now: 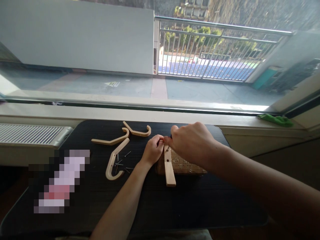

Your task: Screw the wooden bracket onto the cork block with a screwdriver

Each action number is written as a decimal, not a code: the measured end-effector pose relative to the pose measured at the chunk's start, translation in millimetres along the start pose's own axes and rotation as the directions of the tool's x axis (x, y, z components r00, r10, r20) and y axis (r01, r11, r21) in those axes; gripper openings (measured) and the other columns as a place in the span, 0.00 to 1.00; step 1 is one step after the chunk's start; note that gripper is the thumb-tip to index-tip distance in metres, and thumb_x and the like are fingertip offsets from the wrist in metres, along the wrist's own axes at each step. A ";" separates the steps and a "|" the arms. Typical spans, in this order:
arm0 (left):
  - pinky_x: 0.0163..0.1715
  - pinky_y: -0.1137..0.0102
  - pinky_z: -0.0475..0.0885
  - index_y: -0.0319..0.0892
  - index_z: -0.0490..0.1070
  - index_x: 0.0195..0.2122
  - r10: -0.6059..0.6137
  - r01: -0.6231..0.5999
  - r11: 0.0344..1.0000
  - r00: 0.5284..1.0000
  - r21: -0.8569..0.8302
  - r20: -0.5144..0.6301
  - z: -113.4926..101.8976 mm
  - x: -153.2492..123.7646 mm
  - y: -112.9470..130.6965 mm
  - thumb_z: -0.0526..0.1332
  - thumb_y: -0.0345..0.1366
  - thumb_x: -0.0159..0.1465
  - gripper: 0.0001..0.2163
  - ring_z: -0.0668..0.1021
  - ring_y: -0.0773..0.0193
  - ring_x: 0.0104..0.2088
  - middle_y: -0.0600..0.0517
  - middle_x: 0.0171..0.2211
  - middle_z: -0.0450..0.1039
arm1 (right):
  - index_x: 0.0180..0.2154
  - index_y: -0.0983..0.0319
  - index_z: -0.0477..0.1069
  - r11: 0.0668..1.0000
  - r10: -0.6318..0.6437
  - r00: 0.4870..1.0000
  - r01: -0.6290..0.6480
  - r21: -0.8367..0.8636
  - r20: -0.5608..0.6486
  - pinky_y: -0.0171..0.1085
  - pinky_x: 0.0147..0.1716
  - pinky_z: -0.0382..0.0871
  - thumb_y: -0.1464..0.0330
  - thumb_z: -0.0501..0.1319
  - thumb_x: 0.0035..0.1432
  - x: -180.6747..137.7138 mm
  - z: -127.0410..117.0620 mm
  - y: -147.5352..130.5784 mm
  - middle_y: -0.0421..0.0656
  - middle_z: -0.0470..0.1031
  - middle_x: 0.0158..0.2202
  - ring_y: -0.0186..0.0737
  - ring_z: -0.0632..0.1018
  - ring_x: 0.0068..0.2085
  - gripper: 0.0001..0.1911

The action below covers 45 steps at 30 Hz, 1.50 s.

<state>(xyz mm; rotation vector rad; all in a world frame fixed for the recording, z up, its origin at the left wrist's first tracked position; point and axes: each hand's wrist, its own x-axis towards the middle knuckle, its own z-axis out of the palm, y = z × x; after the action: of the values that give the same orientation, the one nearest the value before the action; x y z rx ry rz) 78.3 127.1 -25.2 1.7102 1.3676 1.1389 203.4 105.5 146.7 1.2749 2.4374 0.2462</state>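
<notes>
My left hand (153,151) is closed around the far end of a pale wooden hook (170,173). The hook rests on a brown, tape-covered block (186,163), its straight near end sticking out past the block's edge. A dark hole shows midway along it, and a thin metal piece stands at a second spot nearer my hands. My right hand (191,140) is closed just above that spot, around a dark tool (171,136) mostly hidden by the fingers. Left of my hands lies another wooden hook (110,166) with loose screws (119,162) beside it.
Two more wooden hooks (110,141) lie near the back of the black table (155,213). A blurred-out object (62,180) is on the left side. Beyond are a radiator (32,133), a window sill (120,112) and a green cloth (275,120).
</notes>
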 end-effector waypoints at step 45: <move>0.40 0.69 0.71 0.42 0.70 0.29 0.012 -0.011 1.000 0.999 0.020 -0.030 2.4 -0.1 -0.9 0.53 0.25 0.60 0.08 0.77 0.62 0.35 0.51 0.31 0.76 | 0.38 0.63 0.76 0.046 0.598 0.782 0.187 0.981 -0.177 0.32 0.16 0.59 0.59 0.66 0.53 -30.1 139.0 57.3 0.34 0.66 0.17 0.31 0.66 0.17 0.15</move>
<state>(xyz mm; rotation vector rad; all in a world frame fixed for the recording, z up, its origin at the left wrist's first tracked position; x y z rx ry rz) 80.1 127.3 -27.0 1.7236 1.3937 1.1647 318.7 111.1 45.8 2.4368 2.8053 -1.6530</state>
